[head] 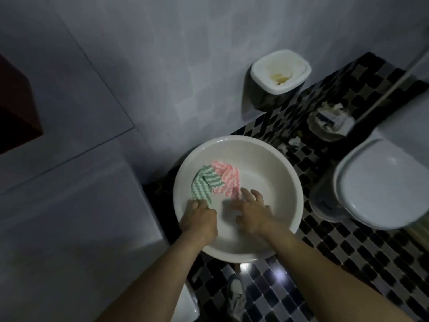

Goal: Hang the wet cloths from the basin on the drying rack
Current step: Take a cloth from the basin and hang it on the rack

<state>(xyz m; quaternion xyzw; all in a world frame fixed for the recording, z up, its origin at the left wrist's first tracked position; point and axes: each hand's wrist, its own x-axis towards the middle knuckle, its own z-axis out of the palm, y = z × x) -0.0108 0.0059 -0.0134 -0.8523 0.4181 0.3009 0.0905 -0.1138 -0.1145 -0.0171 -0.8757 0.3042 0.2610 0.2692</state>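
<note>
On the checkered floor, beside the toilet, I see the white basin. Inside it the pink cloth and green cloth lie overlapping. My left grip clutches the green cloth's near end; my right grip is spread at the pink cloth's near end.

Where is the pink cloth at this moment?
In the head view the pink cloth lies in the basin, touching the green cloth on its left, just beyond the right hand.
</note>
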